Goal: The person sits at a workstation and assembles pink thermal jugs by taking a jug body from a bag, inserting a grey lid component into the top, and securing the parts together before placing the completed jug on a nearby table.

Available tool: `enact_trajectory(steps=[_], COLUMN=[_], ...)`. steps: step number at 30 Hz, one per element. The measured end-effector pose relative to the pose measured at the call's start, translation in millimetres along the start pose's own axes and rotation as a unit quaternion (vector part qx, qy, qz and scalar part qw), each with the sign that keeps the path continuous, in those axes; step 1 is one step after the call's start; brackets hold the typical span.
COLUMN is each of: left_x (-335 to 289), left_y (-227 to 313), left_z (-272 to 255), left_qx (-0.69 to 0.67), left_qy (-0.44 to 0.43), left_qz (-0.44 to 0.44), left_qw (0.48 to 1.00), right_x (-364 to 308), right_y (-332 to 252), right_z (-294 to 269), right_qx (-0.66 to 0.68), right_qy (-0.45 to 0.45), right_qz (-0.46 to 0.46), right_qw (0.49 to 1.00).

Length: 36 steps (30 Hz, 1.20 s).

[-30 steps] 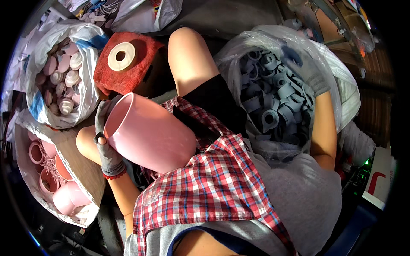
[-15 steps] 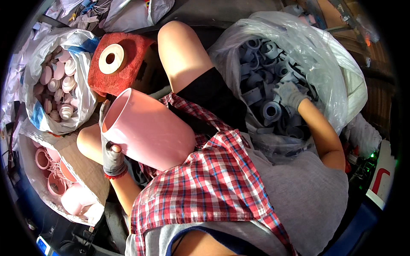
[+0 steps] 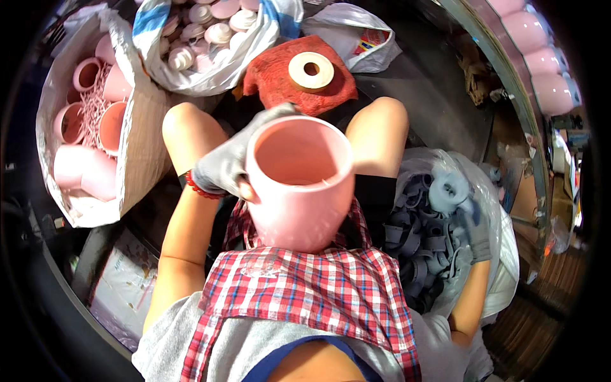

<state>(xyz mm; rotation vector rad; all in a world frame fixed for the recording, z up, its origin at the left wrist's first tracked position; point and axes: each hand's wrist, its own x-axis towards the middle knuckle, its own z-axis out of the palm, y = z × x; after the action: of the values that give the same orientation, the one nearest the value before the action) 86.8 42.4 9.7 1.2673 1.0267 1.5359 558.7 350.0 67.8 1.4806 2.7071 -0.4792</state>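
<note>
My left hand (image 3: 232, 156), in a grey glove with a red bracelet at the wrist, grips a large glossy pink pot (image 3: 299, 219) by its side. The pot's round mouth faces up, and its base rests near my checked apron (image 3: 305, 286). At the right, my gloved right hand (image 3: 474, 232) is smeared by motion over a plastic-lined sack (image 3: 503, 254). It holds a blue-grey ringed plastic fitting (image 3: 449, 191) at its fingertips. Many similar blue-grey fittings (image 3: 426, 245) fill the sack below.
Ahead lies a tape roll (image 3: 311, 71) on a red cloth (image 3: 267, 70). A white bag (image 3: 210, 79) of pale pink lids stands far left, beside a sack (image 3: 149, 137) of pink pots. More pink pots (image 3: 550, 94) line a rack at the far right.
The view has swung right. My left hand has turned the pot from lying tilted to mouth-up before me. My right hand has lifted a blue-grey fitting from the sack.
</note>
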Motion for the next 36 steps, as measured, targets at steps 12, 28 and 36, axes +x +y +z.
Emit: enact_trajectory(steps=[12,28,36], left_x=[-38.5,-39.4,-34.3], left_y=[30.0,-35.4,-45.8], left_z=[31.9,28.4,38.2], left_qx=[-0.015,-0.043,-0.148], left_qy=[0.060,0.018,0.022], left_qz=[0.003,0.149,0.082], left_qw=[0.998,0.988,0.985], right_x=[50.0,56.0,63.0], right_y=[-298.1,-322.6,-309.2], right_z=[-8.3,11.4,23.2], right_qx=[0.477,0.519,0.534], right_qy=[-0.119,-0.280,-0.268], right_qz=[-0.336,-0.342,-0.357], right_qw=[0.804,0.731,0.718])
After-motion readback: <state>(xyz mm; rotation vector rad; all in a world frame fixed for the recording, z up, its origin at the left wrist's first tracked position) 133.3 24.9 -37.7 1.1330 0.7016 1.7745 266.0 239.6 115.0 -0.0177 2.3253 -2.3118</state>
